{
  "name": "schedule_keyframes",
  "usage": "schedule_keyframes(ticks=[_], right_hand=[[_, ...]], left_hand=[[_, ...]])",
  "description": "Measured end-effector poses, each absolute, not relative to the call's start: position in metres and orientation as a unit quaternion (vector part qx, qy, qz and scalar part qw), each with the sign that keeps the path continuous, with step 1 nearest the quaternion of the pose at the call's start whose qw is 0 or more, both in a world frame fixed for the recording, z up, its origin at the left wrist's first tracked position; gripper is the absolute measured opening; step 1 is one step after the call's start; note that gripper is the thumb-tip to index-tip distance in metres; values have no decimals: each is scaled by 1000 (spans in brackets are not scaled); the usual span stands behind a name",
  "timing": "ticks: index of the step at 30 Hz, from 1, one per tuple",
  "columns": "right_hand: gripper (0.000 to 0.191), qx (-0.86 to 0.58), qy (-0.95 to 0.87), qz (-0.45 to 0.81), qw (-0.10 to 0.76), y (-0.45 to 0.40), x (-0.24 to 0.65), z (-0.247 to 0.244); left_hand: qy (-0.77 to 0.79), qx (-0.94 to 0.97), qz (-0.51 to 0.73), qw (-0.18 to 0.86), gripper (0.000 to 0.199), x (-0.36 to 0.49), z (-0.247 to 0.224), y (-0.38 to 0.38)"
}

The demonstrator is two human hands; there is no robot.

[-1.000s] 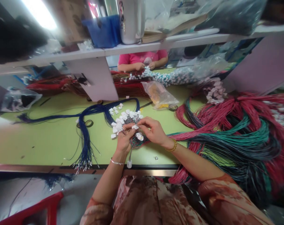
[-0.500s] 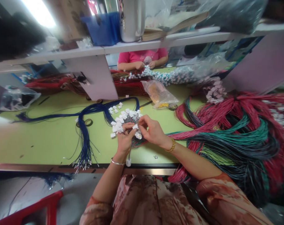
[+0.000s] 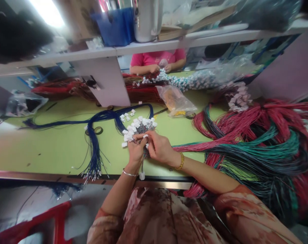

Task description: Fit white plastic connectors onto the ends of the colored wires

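Observation:
A bunch of wires tipped with white plastic connectors fans out over the table just beyond my hands. My left hand, with a silver bangle on the wrist, is closed with thumb and fingers pinching one white connector. Close against it, my right hand is closed too, its fingertips at that same connector; a wire in them is too small to make out. One connector on a wire hangs below at the table edge. Red, green and black wires run from under my right hand to the right.
Dark blue wires lie at the left beside a tape roll. A plastic bag with yellow pieces sits beyond my hands. A large wire heap covers the right. Across the table, a person in pink handles wires below a shelf.
My right hand has moved left, closer to my left hand, and its fingers now cover more of the white connectors there. The whole view has shifted slightly.

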State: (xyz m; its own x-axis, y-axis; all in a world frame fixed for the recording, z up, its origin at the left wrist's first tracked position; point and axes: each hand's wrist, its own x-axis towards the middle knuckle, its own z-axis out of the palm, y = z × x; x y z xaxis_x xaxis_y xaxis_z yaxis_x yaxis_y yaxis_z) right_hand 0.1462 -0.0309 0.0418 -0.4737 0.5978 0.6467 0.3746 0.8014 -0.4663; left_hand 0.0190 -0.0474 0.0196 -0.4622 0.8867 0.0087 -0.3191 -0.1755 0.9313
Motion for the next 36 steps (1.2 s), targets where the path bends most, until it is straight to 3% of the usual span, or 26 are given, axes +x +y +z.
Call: schedule_keyframes(ticks=[7, 14, 18, 22, 24, 28, 36], right_hand=[[23, -344, -820, 255, 379, -8, 152, 46], [10, -298, -790, 390, 368, 6, 164, 43], [8, -218, -840, 428, 252, -2, 178, 48], [16, -131, -837, 518, 116, 22, 192, 49], [22, -210, -832, 492, 148, 51, 197, 46], [20, -459, -825, 254, 209, 112, 192, 29], [17, -501, -824, 200, 170, 142, 156, -1]], left_hand=[[461, 259, 661, 532, 30, 13, 15, -41], [403, 245, 716, 514, 54, 15, 22, -46], [383, 249, 756, 469, 59, 19, 27, -49], [438, 286, 681, 513, 60, 23, 28, -50], [458, 316, 635, 537, 53, 25, 27, -50], [461, 361, 593, 553, 48, 24, 26, -51], [469, 394, 566, 552, 48, 18, 26, -51]])
